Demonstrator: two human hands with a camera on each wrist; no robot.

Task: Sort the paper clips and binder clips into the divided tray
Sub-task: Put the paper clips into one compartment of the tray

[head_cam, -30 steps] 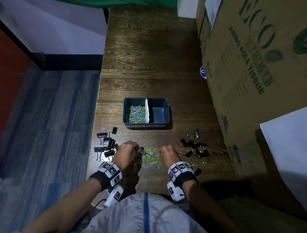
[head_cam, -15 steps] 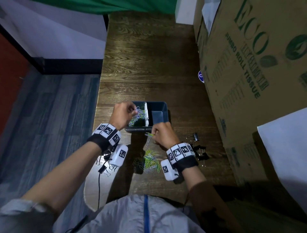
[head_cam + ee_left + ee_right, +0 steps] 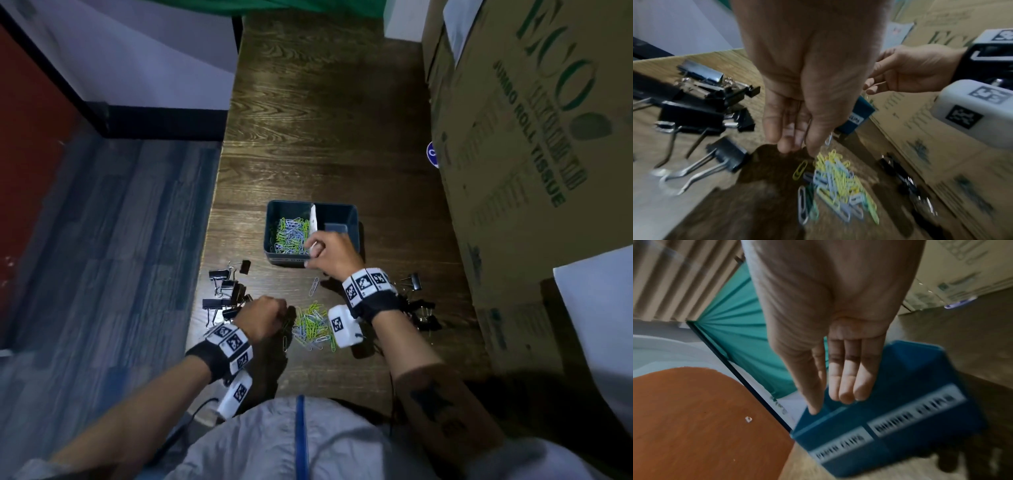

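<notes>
A dark blue divided tray (image 3: pixel 283 261) stands mid-table. Its left compartment holds green and pale blue paper clips (image 3: pixel 291 233); its right compartment looks bare. My right hand (image 3: pixel 313 251) hovers over the tray's near edge, fingers straight and empty in the right wrist view (image 3: pixel 836 400). My left hand (image 3: pixel 270 313) is low at the left side of the loose paper clip pile (image 3: pixel 313 325), its fingertips (image 3: pixel 785 146) pointing down just above the table with nothing held. Black binder clips lie in a left group (image 3: pixel 227 291) and a right group (image 3: pixel 419 311).
A single pale paper clip (image 3: pixel 313 286) lies between pile and tray. A large cardboard box (image 3: pixel 531 171) walls the table's right side. The wooden table (image 3: pixel 325 120) stretches beyond the tray. Its left edge drops to the carpeted floor (image 3: pixel 102 240).
My left hand came back from the tray's left compartment to the pile. My right hand rose from the tray's front to its rim and no longer holds the green clip.
</notes>
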